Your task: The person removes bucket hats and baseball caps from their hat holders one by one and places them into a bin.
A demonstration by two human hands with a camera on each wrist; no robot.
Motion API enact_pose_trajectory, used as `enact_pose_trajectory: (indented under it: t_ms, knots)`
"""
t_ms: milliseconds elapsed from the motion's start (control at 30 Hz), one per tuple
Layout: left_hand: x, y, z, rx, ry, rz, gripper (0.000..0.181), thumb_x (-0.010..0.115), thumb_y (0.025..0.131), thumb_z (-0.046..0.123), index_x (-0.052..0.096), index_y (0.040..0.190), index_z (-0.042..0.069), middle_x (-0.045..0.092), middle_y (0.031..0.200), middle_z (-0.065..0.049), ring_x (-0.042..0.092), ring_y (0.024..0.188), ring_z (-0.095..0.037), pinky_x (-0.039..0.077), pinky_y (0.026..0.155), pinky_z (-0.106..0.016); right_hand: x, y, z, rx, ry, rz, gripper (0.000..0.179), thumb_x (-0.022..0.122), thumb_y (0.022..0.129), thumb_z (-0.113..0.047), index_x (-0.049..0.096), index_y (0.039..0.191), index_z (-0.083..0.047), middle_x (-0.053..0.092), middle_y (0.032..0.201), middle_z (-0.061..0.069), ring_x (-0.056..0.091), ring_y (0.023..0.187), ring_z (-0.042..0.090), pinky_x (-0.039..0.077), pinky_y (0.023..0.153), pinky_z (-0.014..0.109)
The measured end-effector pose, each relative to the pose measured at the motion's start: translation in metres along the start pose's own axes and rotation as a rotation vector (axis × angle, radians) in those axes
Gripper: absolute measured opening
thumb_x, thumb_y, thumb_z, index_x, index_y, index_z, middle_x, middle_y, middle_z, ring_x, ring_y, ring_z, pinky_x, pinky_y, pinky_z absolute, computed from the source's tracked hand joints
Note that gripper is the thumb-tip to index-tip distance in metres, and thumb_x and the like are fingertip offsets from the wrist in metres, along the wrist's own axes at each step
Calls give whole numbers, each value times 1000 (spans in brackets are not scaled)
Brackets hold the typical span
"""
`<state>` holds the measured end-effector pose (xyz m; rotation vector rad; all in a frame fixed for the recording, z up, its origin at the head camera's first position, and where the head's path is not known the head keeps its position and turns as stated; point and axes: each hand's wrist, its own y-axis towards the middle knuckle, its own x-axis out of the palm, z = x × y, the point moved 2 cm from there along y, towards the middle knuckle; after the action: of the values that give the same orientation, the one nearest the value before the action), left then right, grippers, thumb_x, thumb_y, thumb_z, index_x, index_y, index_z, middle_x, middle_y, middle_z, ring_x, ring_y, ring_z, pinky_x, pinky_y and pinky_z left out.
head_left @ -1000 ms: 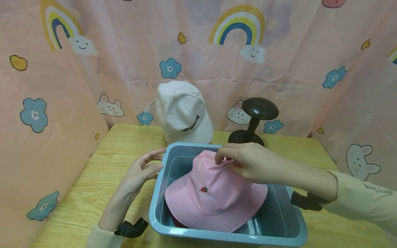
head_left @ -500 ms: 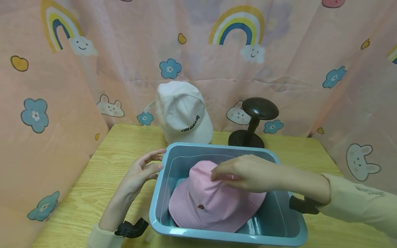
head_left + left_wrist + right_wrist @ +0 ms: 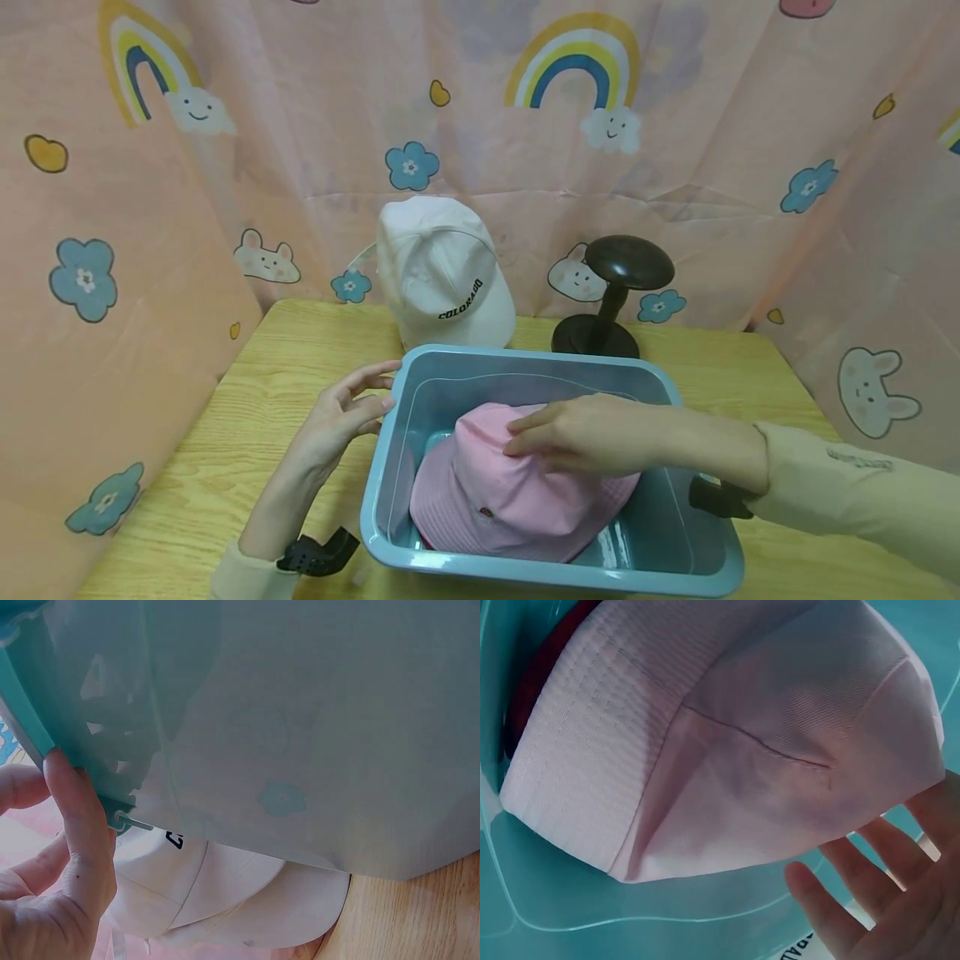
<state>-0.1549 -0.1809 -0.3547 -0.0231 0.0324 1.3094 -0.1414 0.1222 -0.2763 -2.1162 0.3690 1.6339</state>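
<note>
A pink bucket hat [image 3: 510, 500] with a small strawberry motif lies crown up in a blue plastic basin [image 3: 551, 575]. Over its crown my right hand [image 3: 577, 433] rests with loosely extended fingers; in the right wrist view they are spread apart along the side of the hat [image 3: 757, 802]. Something dark red [image 3: 536, 694] shows from under the brim. My left hand [image 3: 345, 408] touches the basin's left rim with its fingertips. The left wrist view shows these relaxed fingers [image 3: 79, 817] against the rim, beside the basin's outer wall [image 3: 300, 735].
Behind the basin stands a white cap [image 3: 446, 275] lettered COLORADO, its support mostly hidden. To its right is a bare dark brown hat stand [image 3: 628, 265]. All rest on a wood-grain table [image 3: 300, 350], with a patterned pink curtain [image 3: 480, 100] around it.
My right hand has lowered the pink hat further into the basin and loosened its pinch on the crown. The left hand has stayed at the rim.
</note>
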Motion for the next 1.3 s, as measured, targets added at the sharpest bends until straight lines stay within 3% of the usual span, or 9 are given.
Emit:
enact_pose_trajectory:
  t_ms: [200,467,833,1033,1300]
  knots:
    - [0,0,0,1,1,2,49,62,93,15,48,139,8,52,118,-6,66,83,-8,54,73,-30,8,4,1,-30,-20,-39,45,63,93,-27,54,137,-31,54,141,3,55,128,23,50,99,41]
    - [0,0,0,4,9,5,48,61,93,14,48,138,6,53,115,-6,66,83,-8,54,73,-30,17,12,3,-8,-20,-129,50,59,94,-37,45,142,-36,47,147,5,50,132,25,44,105,45]
    - [1,1,1,11,-5,-4,49,60,93,12,47,139,3,51,115,-8,66,82,-8,54,73,-29,33,24,6,148,56,-337,59,59,90,-51,37,144,-43,31,157,-6,31,145,17,30,115,51]
    - [1,1,0,11,-5,-7,49,60,93,12,46,139,3,51,116,-9,66,83,-8,54,74,-30,39,28,5,179,69,-360,67,68,83,-49,39,143,-45,29,157,-9,25,148,14,25,118,47]
    - [0,1,0,15,-3,-7,49,59,93,12,46,139,3,51,116,-9,65,82,-8,54,73,-30,50,33,5,177,-22,-352,69,68,82,-52,37,144,-46,31,157,-9,24,148,13,24,118,50]
